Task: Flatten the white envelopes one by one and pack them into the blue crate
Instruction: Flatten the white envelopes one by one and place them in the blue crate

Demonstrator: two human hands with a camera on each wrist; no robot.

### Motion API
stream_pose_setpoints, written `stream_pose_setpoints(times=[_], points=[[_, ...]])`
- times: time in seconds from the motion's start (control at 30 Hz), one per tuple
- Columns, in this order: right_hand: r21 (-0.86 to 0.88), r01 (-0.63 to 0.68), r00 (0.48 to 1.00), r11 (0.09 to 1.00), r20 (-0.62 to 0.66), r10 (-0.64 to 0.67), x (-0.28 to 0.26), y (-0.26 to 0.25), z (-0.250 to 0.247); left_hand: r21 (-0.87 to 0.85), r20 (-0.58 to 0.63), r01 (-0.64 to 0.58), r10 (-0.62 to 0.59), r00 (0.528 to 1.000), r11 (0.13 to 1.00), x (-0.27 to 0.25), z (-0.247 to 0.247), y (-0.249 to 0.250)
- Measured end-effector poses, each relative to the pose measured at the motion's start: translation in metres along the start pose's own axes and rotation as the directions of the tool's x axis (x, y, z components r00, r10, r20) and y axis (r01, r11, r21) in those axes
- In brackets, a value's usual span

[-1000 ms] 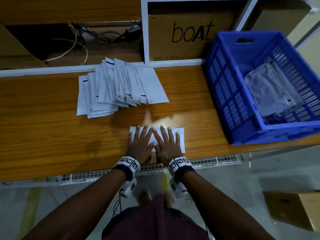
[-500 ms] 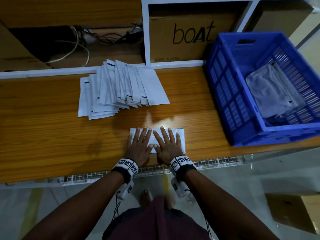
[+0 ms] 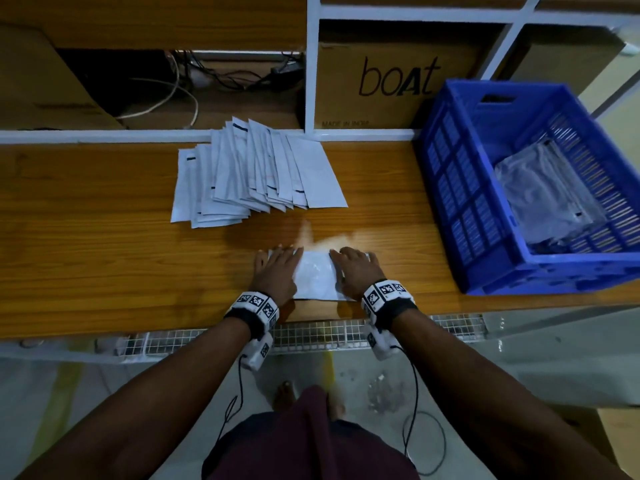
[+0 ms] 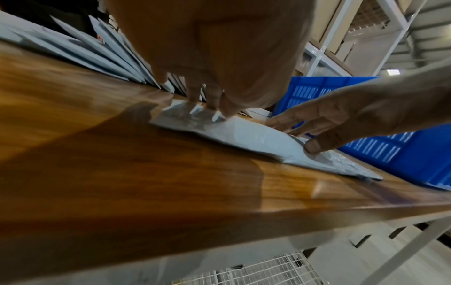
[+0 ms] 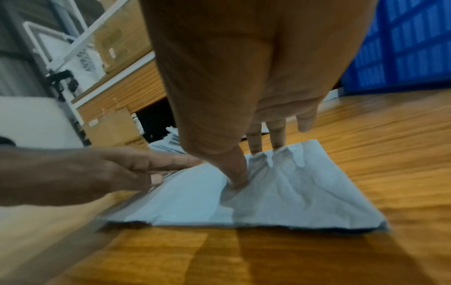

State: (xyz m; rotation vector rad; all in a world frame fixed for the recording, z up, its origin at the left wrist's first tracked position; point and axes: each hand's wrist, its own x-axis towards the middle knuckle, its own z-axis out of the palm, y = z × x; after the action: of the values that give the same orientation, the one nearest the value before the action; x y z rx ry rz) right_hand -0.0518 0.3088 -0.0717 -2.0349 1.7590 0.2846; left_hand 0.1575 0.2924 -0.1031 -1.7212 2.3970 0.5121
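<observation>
One white envelope (image 3: 316, 276) lies flat near the front edge of the wooden table (image 3: 86, 265). My left hand (image 3: 277, 271) presses its left end with straight fingers, and my right hand (image 3: 356, 271) presses its right end the same way. The middle of the envelope (image 5: 195, 202) shows bare and slightly wrinkled between the hands; in the left wrist view the envelope (image 4: 246, 133) bulges a little there. A fanned pile of white envelopes (image 3: 256, 174) lies farther back. The blue crate (image 3: 485, 258) stands at the right with several pale envelopes (image 3: 540, 195) inside.
Shelving behind the table holds a cardboard box printed "boAt" (image 3: 398, 77) and loose cables (image 3: 194, 84). A wire mesh shelf (image 3: 311, 334) runs under the table's front edge. Another cardboard box (image 3: 620, 431) sits on the floor at the right.
Both hands have slid apart from the envelope's middle toward its ends, uncovering the centre. The head view has come closer to the table.
</observation>
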Motion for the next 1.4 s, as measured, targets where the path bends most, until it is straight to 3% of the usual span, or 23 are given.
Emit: stream_pose_setpoints(times=[0.13,0.33,0.43,0.6,0.7,0.8,0.97,1.2,1.4], points=[[-0.119,0.011,0.997,0.993,-0.074,-0.020,0.003,-0.006,-0.009,0.033,-0.034,0.005,-0.004,0.999,0.999,-0.004,0.000,0.002],[-0.167,0.025,0.986,0.986,-0.159,-0.052,0.001,-0.010,-0.038,0.011,-0.284,-0.014,0.017,0.959,1.000,-0.003,-0.023,0.009],[-0.134,0.029,0.956,0.991,-0.287,-0.066,-0.006,-0.008,-0.048,-0.012,-0.417,-0.030,0.023,0.909,0.999,-0.001,-0.038,0.013],[-0.163,0.033,0.866,0.986,-0.488,-0.109,-0.021,-0.009,-0.041,-0.017,-0.513,-0.093,0.071,0.856,0.995,-0.007,-0.045,0.022],[-0.169,0.016,0.875,0.986,-0.474,-0.095,-0.027,-0.016,-0.020,-0.009,-0.445,-0.117,0.101,0.890,0.993,-0.012,-0.034,0.026],[-0.162,-0.007,0.927,0.987,-0.372,-0.054,-0.030,-0.019,0.011,-0.007,-0.309,-0.126,0.118,0.944,0.992,-0.017,-0.018,0.028],[-0.045,-0.026,0.964,0.999,-0.266,0.013,-0.040,-0.021,0.045,-0.109,-0.320,-0.304,0.257,0.912,0.946,-0.021,0.003,0.023],[0.105,0.011,0.964,0.994,-0.266,0.017,-0.032,-0.021,0.050,-0.011,-0.068,-0.098,0.097,0.993,0.995,0.000,0.035,0.024],[0.103,-0.032,0.980,0.994,-0.194,0.051,-0.014,-0.015,0.064,-0.029,-0.107,-0.103,0.099,0.989,0.994,-0.001,0.043,0.023]])
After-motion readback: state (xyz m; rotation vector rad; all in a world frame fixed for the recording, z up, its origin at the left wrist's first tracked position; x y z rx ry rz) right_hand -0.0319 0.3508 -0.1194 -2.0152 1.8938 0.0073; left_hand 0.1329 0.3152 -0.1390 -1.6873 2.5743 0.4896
